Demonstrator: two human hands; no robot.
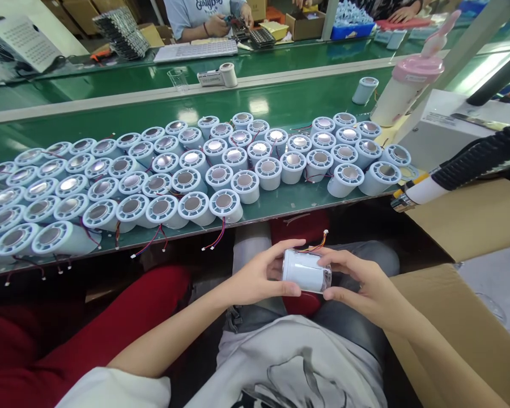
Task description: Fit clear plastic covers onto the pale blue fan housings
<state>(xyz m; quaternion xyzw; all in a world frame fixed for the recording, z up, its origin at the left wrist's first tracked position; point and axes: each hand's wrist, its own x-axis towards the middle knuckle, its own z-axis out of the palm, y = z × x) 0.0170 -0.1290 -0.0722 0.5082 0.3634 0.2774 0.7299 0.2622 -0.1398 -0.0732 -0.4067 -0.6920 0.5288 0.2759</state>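
Observation:
Over my lap, a light-blue cylindrical housing (304, 271) lies on its side between both hands. My left hand (266, 273) grips its left end, thumb below and fingers above. At the other end my right hand (352, 277) closes on it, with the thumb low and the fingertips on top. That right end looks clear or glossy. Thin coloured wires with a small white connector (325, 232) rise from the housing's upper side. Rows of similar light-blue housings (194, 205) stand on the green bench, most with round metallic discs on top and wires trailing.
The green bench (276, 212) edge runs just beyond my hands. To the right are an open cardboard box (433, 300), a black ribbed hose (484, 153) and a pink-lidded bottle (408, 85). A red-clad leg (123, 323) is at my left. Across the bench, a co-worker (204, 20) handles parts.

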